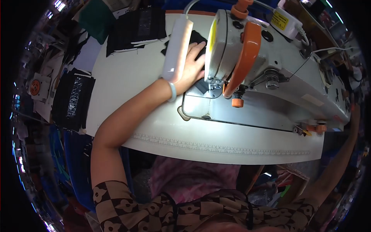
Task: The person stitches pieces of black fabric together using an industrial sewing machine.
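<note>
My left hand (pixel 194 62) lies with its fingers stretched out on a piece of black fabric (pixel 197 38), left of the sewing machine (pixel 228 50). A lit lamp bar (pixel 178 50) covers part of that hand, and a pale band circles the wrist. A narrow dark strip of cloth (pixel 201 86) runs from beneath the hand toward the needle area and presser foot (pixel 213 87). Far off at the right, my right hand (pixel 354 112) is by the end of the machine head, dim and blurred at the edge of view, its fingers hidden.
Stacked black fabric pieces (pixel 136 30) lie at the back left of the white table (pixel 147 120). Another black bundle (pixel 74 98) sits at the left edge beside a green cloth (pixel 96 19). A printed ruler (pixel 216 148) follows the front edge. An orange lever (pixel 246 54) juts from the machine.
</note>
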### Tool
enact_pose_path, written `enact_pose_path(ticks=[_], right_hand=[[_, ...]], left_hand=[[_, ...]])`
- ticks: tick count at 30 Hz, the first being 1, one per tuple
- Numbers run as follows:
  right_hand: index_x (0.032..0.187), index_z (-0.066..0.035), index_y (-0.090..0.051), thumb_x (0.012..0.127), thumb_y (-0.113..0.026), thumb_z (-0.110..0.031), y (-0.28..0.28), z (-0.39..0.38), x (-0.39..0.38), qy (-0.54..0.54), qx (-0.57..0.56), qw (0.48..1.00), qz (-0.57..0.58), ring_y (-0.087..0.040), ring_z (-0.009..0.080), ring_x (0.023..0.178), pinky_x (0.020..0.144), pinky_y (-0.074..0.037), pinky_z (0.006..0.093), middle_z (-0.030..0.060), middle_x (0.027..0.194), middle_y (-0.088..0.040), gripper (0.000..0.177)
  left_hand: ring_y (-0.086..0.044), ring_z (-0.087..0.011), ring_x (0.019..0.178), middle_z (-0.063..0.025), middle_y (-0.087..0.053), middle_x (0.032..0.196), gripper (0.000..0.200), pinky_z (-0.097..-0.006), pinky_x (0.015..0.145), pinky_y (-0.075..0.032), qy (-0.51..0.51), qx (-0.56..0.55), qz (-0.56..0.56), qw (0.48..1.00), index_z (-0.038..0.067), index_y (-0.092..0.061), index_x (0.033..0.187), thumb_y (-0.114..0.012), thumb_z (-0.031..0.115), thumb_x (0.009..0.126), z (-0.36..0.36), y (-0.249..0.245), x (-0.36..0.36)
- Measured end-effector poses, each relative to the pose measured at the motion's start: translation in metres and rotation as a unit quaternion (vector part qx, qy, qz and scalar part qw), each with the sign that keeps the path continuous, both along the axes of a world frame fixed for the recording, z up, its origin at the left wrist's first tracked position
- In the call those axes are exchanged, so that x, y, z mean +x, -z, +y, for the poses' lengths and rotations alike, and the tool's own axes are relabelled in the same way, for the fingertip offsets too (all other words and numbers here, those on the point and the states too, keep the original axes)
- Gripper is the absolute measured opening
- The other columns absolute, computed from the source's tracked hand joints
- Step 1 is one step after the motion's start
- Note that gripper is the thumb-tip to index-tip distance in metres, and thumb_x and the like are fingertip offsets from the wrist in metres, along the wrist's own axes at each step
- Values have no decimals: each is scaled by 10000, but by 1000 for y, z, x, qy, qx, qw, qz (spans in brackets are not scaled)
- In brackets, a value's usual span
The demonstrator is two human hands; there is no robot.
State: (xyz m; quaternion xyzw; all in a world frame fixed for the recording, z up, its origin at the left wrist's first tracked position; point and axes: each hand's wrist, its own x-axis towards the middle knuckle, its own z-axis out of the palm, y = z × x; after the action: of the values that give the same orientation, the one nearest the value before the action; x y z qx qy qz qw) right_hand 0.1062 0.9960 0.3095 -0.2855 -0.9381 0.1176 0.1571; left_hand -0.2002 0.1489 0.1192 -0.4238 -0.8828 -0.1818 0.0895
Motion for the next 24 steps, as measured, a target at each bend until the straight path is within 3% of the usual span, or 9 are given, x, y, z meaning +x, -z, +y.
enact_pose_path(ticks=[2,3,5,7,10,15,18,20,24], right_hand=[[1474,-98,-531,1061,-516,-371,32,-19,-12,-2,249,946,-207,-688,224,973,834,-538,371,159,1197,-694,495],[1462,-70,-538,1052,-532,-391,55,-52,-14,10,25,999,44,-678,229,1018,868,-535,374,142,1227,-683,521],[1541,-63,-417,1018,-557,-323,110,-81,25,67,-310,884,343,-551,216,1241,1057,-439,363,113,1417,-559,601],[1488,0,-475,1014,-583,-338,182,-94,48,68,-235,883,400,-587,239,1214,1036,-462,388,153,1395,-584,592],[1316,58,-627,1047,-545,-370,209,-140,70,241,-51,942,229,-630,208,1115,970,-481,336,126,1238,-686,512],[1194,34,-705,1080,-530,-278,136,-380,31,161,-29,860,482,-564,161,842,762,-457,263,93,1024,-699,375],[1075,41,-708,1072,-523,-193,152,-407,41,-133,109,893,416,-547,172,791,681,-420,279,76,926,-674,298],[1005,74,-687,1056,-516,-98,153,-436,46,-188,24,944,270,-558,162,833,747,-443,290,72,937,-679,248],[925,31,-692,979,-590,-58,168,-494,-4,-255,-69,948,175,-501,137,684,612,-384,296,65,761,-572,146]], left_hand=[[-474,-397,1329,-205,-520,1423,558,-441,1101,-425,-14,-18,44,999,103,-526,1406,-717,207,891,9,0,-3],[-448,-403,1355,-217,-499,1448,538,-471,1134,-385,-1,-67,-19,998,112,-522,1421,-678,243,923,9,-1,-4],[-422,-410,1380,-228,-477,1472,521,-501,1168,-345,-11,-114,-80,990,122,-518,1436,-639,279,954,11,11,-9],[-356,-413,1432,-235,-431,1514,505,-550,1211,-235,29,-13,-41,999,149,-518,1450,-557,365,995,13,46,-27],[-314,-413,1462,-229,-381,1556,528,-577,1237,-152,63,18,-32,997,158,-514,1460,-508,440,1014,9,47,-44],[-344,-397,1447,-208,-450,1511,525,-565,1213,-205,2,78,47,996,142,-535,1430,-548,433,993,-21,13,-10],[-412,-375,1388,-173,-545,1404,473,-536,1158,-297,-55,16,105,993,108,-603,1339,-677,270,901,-108,-13,0],[-551,-351,1225,-162,-639,1235,369,-465,1074,-419,-190,1,204,960,62,-691,1189,-704,148,830,-192,-25,-6],[-643,-355,1043,-114,-728,1036,320,-481,854,-525,-554,-75,225,798,88,-721,1104,-725,315,878,-343,-63,7]])
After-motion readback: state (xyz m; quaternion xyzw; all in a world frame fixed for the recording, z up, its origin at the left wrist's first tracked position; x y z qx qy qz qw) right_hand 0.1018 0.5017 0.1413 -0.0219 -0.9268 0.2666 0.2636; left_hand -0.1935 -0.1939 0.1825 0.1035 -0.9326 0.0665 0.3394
